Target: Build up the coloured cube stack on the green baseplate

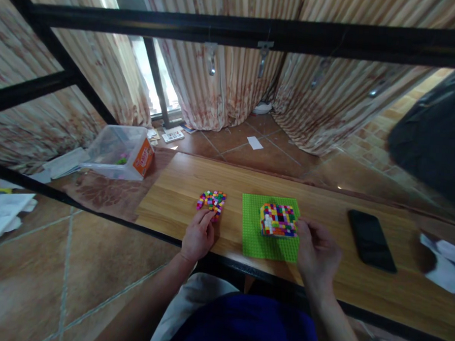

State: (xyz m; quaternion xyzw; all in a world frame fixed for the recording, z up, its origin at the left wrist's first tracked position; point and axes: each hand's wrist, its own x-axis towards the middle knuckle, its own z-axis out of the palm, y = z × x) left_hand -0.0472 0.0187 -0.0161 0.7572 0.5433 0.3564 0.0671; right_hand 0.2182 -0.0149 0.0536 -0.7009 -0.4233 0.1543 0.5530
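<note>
My left hand [198, 236] rests at the near edge of a loose pile of small coloured toy bricks [212, 196]. Its fingers stretch out onto the bricks, and no brick shows clearly in its grasp. A green baseplate [250, 238] lies to the right, carrying a low block built of many-coloured bricks [278, 220] with a dark gap in its top. My right hand [320, 250] is at the block's right side, thumb and forefinger pinched together at its edge. Whatever sits between those fingertips is too small to make out.
A black phone [372, 240] lies right of the baseplate on the wooden table [336, 206]. White paper scraps [446, 263] are at the right end. A clear plastic box [116, 152] stands beyond the left end. A black metal bar [235, 29] crosses ahead, before the curtains.
</note>
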